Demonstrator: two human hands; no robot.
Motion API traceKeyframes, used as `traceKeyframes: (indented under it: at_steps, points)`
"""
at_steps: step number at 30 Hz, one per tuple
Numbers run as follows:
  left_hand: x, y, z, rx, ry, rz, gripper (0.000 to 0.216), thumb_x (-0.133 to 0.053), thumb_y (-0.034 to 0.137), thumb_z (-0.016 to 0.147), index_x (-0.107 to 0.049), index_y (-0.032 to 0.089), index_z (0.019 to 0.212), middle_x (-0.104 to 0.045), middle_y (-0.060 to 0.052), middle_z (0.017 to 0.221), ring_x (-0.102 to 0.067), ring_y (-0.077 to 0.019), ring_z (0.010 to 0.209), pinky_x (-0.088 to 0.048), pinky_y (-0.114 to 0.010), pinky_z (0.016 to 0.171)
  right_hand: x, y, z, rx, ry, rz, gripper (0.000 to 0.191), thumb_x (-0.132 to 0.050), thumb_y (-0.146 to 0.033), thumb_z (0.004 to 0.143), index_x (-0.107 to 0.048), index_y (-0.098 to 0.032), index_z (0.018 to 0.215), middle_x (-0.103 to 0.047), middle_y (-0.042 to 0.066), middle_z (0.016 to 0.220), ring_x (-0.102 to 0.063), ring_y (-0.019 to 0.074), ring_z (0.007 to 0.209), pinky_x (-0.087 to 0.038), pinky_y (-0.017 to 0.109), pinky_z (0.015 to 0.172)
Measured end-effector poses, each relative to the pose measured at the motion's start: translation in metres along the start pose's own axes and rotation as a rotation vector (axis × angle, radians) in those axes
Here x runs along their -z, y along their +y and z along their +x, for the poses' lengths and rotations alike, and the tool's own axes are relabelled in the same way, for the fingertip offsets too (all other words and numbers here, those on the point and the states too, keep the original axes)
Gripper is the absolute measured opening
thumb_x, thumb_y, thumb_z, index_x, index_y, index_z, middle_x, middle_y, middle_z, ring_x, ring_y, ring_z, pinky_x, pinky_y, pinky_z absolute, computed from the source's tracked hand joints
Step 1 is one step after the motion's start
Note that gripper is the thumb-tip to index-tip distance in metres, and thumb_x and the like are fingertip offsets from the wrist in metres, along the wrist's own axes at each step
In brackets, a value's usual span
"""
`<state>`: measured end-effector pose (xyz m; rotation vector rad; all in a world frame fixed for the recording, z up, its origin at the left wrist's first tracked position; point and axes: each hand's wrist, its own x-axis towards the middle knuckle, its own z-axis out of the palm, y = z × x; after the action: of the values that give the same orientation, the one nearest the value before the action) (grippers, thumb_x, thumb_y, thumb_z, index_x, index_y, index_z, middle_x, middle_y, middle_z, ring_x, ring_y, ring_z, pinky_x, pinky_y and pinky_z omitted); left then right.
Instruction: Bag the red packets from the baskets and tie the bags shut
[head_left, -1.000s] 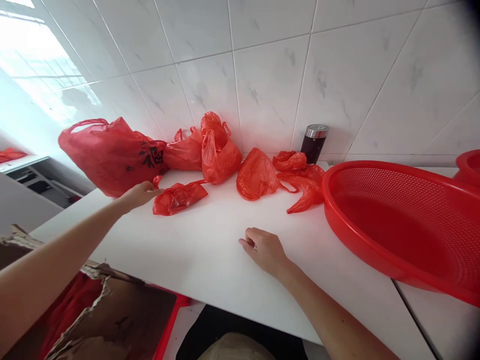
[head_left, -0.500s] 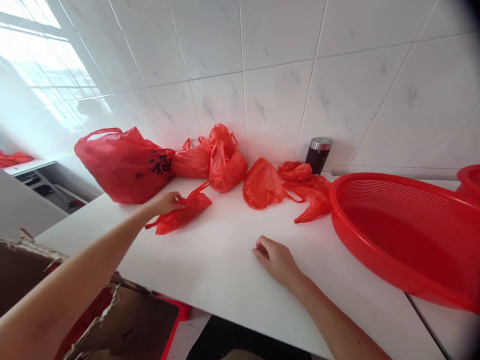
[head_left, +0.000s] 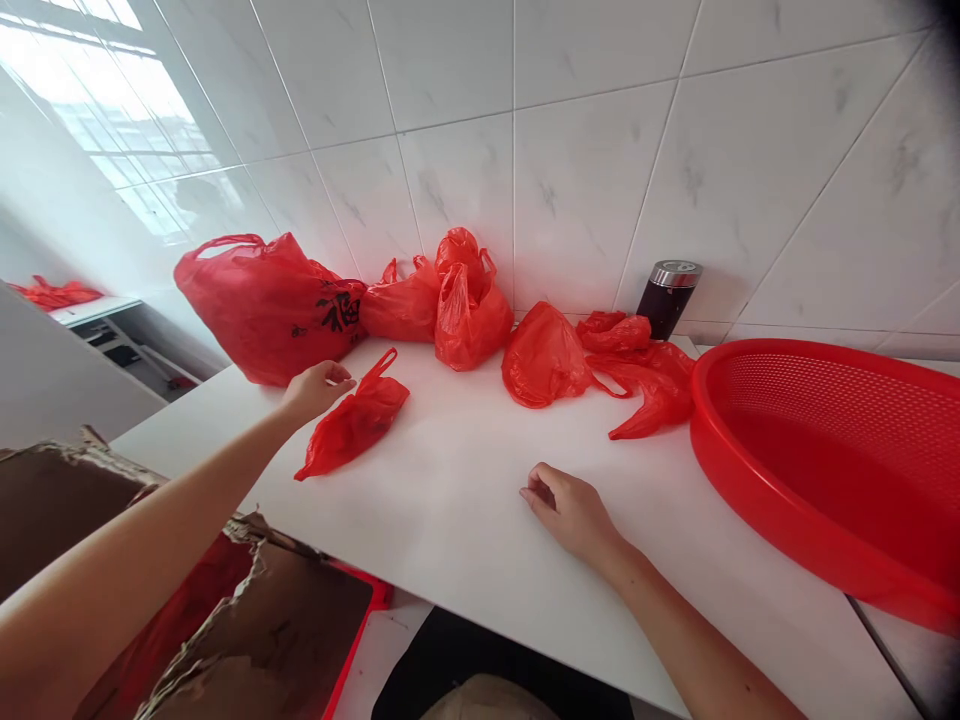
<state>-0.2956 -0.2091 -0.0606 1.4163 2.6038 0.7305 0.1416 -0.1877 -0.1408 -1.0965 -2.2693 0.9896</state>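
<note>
On the white table, a small red plastic bag (head_left: 358, 425) lies loosely bunched, one handle loop standing up. My left hand (head_left: 319, 392) is just left of that loop, its fingers bent with a gap between them, and I see nothing held in it. My right hand (head_left: 571, 508) rests on the bare tabletop at the middle right, fingers curled in toward the thumb, with no object showing in it. To the back, beyond my left hand, stands a large red bag (head_left: 266, 312) with black writing.
Filled red bags (head_left: 472, 315) stand against the tiled wall. Flattened red bags (head_left: 546, 358) lie right of them. A dark flask (head_left: 666, 303) stands behind, beside a large red basket (head_left: 757, 465). A torn cardboard box (head_left: 292, 620) is below the table's left front edge.
My left hand has let go of the small red bag, which now lies turned and more bunched on the table. My right hand stays put. The view has shifted slightly.
</note>
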Motion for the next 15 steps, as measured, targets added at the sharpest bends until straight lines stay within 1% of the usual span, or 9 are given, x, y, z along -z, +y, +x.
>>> traceKeyframes:
  at_steps: [3, 4, 5, 6, 8, 10, 11, 13, 15]
  points:
    - [-0.006, 0.002, 0.001, 0.047, -0.085, 0.048, 0.039, -0.08, 0.046, 0.044, -0.065, 0.021, 0.07, -0.067, -0.006, 0.071, -0.065, -0.0316, 0.076, -0.049, -0.037, 0.069, 0.001, -0.002, -0.001, -0.01, -0.007, 0.0, 0.017, -0.046, -0.035, 0.088, -0.044, -0.024, 0.076, -0.059, -0.005, 0.074, -0.051, 0.0126, 0.064, -0.04, 0.026, 0.059]
    - [-0.005, 0.002, 0.001, 0.051, -0.108, 0.048, 0.038, -0.083, 0.042, 0.04, -0.065, 0.021, 0.066, -0.066, -0.005, 0.065, -0.064, -0.0309, 0.072, -0.049, -0.036, 0.067, 0.001, -0.002, -0.002, -0.011, -0.009, -0.002, 0.017, -0.046, -0.035, 0.088, -0.044, -0.024, 0.076, -0.059, -0.004, 0.074, -0.051, 0.0127, 0.064, -0.04, 0.026, 0.059]
    - [-0.001, 0.003, 0.002, 0.053, -0.117, 0.042, 0.036, -0.083, 0.04, 0.04, -0.065, 0.02, 0.064, -0.065, -0.004, 0.063, -0.064, -0.0293, 0.07, -0.049, -0.035, 0.065, 0.002, -0.002, -0.002, -0.011, -0.01, -0.004, 0.017, -0.046, -0.035, 0.088, -0.044, -0.024, 0.076, -0.059, -0.004, 0.075, -0.051, 0.0127, 0.064, -0.04, 0.026, 0.059]
    - [0.005, 0.004, 0.003, 0.054, -0.108, 0.03, 0.035, -0.081, 0.04, 0.044, -0.067, 0.02, 0.068, -0.065, -0.004, 0.065, -0.063, -0.027, 0.069, -0.049, -0.033, 0.065, 0.002, -0.002, -0.002, -0.01, -0.01, -0.006, 0.017, -0.046, -0.035, 0.088, -0.044, -0.023, 0.076, -0.059, -0.004, 0.074, -0.051, 0.0127, 0.064, -0.04, 0.026, 0.06]
    - [0.025, 0.004, 0.008, 0.068, -0.047, -0.008, 0.041, -0.072, 0.045, 0.06, -0.068, 0.017, 0.09, -0.067, -0.003, 0.075, -0.062, -0.0215, 0.069, -0.05, -0.03, 0.063, 0.002, -0.001, -0.002, 0.001, -0.01, -0.006, 0.017, -0.046, -0.034, 0.088, -0.044, -0.024, 0.076, -0.059, -0.004, 0.075, -0.051, 0.0126, 0.064, -0.04, 0.026, 0.06]
    - [0.05, 0.002, 0.013, 0.088, 0.022, -0.05, 0.054, -0.059, 0.048, 0.075, -0.059, 0.013, 0.117, -0.067, -0.004, 0.088, -0.061, -0.0165, 0.07, -0.051, -0.026, 0.063, 0.001, 0.0, -0.002, 0.009, -0.011, 0.002, 0.016, -0.046, -0.035, 0.089, -0.045, -0.024, 0.077, -0.059, -0.004, 0.075, -0.051, 0.0125, 0.064, -0.04, 0.026, 0.06]
    - [0.062, 0.0, 0.015, 0.093, 0.037, -0.061, 0.057, -0.057, 0.047, 0.077, -0.055, 0.012, 0.122, -0.067, -0.004, 0.091, -0.06, -0.0146, 0.071, -0.051, -0.024, 0.064, 0.001, 0.001, -0.002, 0.009, -0.013, 0.007, 0.016, -0.046, -0.035, 0.089, -0.045, -0.024, 0.077, -0.059, -0.004, 0.075, -0.051, 0.0125, 0.064, -0.04, 0.026, 0.059]
    - [0.08, -0.006, 0.016, 0.101, 0.055, -0.052, 0.057, -0.06, 0.045, 0.077, -0.054, 0.013, 0.124, -0.066, -0.002, 0.092, -0.059, -0.0125, 0.072, -0.051, -0.022, 0.065, 0.001, 0.002, -0.001, 0.007, -0.016, 0.015, 0.017, -0.046, -0.035, 0.089, -0.044, -0.024, 0.077, -0.059, -0.004, 0.075, -0.051, 0.0124, 0.063, -0.04, 0.026, 0.058]
    - [0.092, -0.015, 0.016, 0.123, 0.094, 0.009, 0.053, -0.064, 0.04, 0.073, -0.058, 0.014, 0.119, -0.064, 0.0, 0.087, -0.057, -0.0125, 0.072, -0.05, -0.023, 0.068, 0.0, 0.003, 0.0, 0.01, -0.018, 0.011, 0.017, -0.046, -0.035, 0.089, -0.044, -0.023, 0.076, -0.058, -0.004, 0.074, -0.05, 0.0124, 0.062, -0.04, 0.026, 0.058]
